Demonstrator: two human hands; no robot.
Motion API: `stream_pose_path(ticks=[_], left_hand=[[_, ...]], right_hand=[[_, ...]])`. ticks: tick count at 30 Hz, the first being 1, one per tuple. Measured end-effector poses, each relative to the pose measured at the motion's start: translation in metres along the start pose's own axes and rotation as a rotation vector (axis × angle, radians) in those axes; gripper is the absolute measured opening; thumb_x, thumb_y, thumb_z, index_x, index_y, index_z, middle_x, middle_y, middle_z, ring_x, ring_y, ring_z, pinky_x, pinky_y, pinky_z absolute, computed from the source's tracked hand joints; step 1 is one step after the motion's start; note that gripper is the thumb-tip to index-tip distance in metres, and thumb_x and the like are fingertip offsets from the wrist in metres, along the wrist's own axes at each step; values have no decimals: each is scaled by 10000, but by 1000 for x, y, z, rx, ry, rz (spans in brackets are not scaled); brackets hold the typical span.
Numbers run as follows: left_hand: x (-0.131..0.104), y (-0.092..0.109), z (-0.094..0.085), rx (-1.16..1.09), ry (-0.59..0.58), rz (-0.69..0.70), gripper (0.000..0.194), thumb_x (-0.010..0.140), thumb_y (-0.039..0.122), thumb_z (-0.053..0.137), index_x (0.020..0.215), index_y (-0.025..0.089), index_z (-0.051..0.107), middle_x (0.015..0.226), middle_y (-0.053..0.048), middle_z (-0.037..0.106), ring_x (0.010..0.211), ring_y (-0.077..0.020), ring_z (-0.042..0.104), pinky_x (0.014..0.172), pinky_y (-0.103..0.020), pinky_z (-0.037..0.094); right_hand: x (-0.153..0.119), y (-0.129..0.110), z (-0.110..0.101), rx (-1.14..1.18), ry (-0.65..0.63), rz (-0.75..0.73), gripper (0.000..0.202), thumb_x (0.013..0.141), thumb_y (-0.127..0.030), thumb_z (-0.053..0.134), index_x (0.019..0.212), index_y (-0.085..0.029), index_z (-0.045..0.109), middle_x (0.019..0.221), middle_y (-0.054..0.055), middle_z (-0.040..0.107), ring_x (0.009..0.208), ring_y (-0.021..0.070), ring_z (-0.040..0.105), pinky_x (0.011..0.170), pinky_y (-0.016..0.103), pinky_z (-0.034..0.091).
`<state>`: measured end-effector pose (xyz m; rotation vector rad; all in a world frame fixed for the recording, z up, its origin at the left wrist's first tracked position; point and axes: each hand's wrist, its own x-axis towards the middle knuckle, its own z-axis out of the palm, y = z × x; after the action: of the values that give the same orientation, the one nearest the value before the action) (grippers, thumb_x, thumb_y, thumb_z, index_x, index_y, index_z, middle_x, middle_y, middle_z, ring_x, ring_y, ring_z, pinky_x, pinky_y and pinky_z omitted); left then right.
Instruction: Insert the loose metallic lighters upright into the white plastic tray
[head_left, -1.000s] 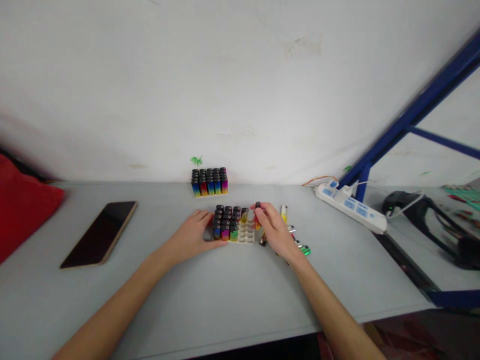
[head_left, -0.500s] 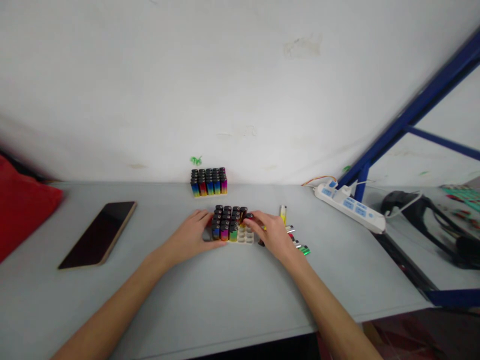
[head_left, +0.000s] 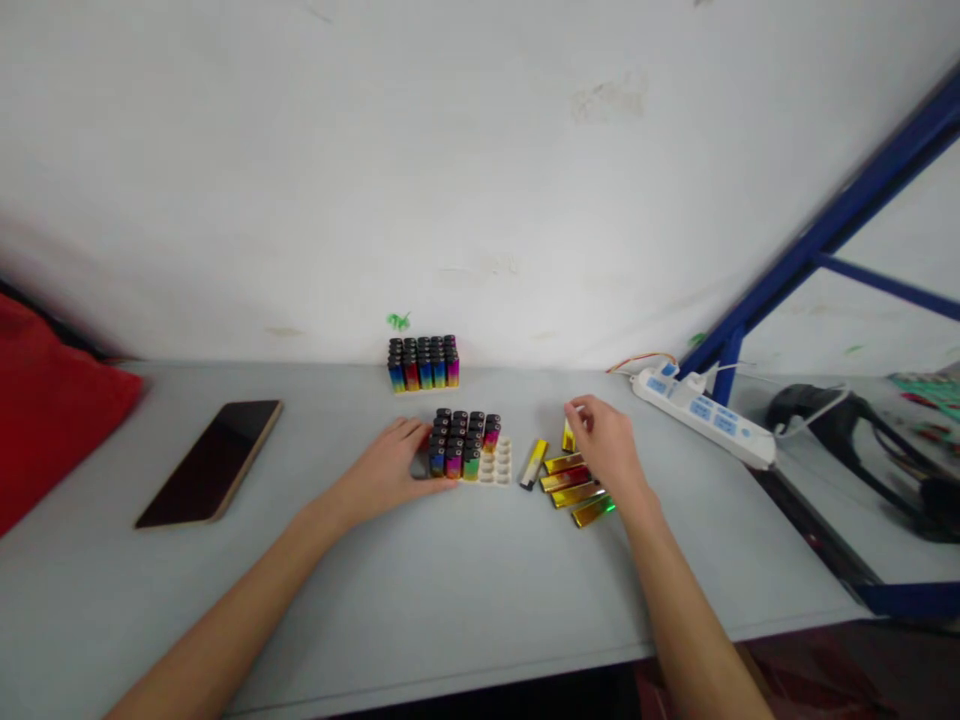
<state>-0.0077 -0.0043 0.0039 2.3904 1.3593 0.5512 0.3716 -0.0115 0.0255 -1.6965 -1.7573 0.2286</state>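
My left hand [head_left: 386,465] grips the left side of a white tray [head_left: 495,480], its thumb along the front edge. Black-topped lighters [head_left: 454,455] with shiny coloured bodies stand upright there in rows, and bare round sockets show at the tray's right. To the right, my right hand [head_left: 604,435] has its thumb and finger closed at the top end of a yellow lighter [head_left: 568,437]. Several gold, red and green lighters [head_left: 570,482] lie beneath and in front of that hand, partly hidden by it. Between them and the tray lies another yellow lighter [head_left: 534,464].
A second full block of lighters [head_left: 424,370] stands behind, near the wall. On the left are a dark phone [head_left: 214,460] and a red cloth-like item [head_left: 52,410]. A white power strip [head_left: 701,410], a blue metal frame [head_left: 795,250] and a black strap-like object [head_left: 840,450] occupy the right.
My right hand has let go of a lighter in the tray's back right column and moved right to the yellow lighter. My left hand stays at the tray.
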Motion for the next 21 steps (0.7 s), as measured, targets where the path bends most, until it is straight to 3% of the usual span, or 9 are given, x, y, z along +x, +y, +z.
stream_pose_path(ticks=[7, 13, 17, 21], left_hand=[[-1, -1, 0, -11, -2, -12, 576, 902, 783, 959, 1096, 272, 777, 1222, -134, 856, 1189, -410, 799, 1092, -529, 658], [-1, 1, 0, -16, 8, 5, 544, 914, 740, 963, 1106, 273, 760, 1225, -130, 854, 1189, -406, 795, 1091, -525, 661], [0, 0, 0, -20, 3, 6, 559, 911, 762, 948, 1096, 266, 767, 1220, -135, 855, 1196, -415, 795, 1097, -538, 659], [0, 1, -1, -16, -1, 0, 568, 908, 776, 947, 1080, 266, 765, 1208, -131, 851, 1165, -410, 796, 1073, -529, 659]], right_hand=[[3, 25, -9, -96, 42, 69, 383, 1154, -534, 615, 1143, -215, 825, 952, 132, 887, 879, 311, 797, 916, 431, 583], [-1, 33, -5, -121, -108, 114, 301, 1137, -447, 739, 1304, -209, 815, 952, 84, 885, 903, 293, 826, 905, 390, 585], [0, 32, 8, -191, -147, 146, 423, 1138, -482, 802, 1447, -194, 788, 1024, 113, 879, 983, 332, 839, 905, 401, 594], [9, 26, 19, -208, -110, 131, 461, 1125, -271, 695, 1562, -133, 746, 1239, 216, 858, 1158, 382, 816, 1040, 467, 612]])
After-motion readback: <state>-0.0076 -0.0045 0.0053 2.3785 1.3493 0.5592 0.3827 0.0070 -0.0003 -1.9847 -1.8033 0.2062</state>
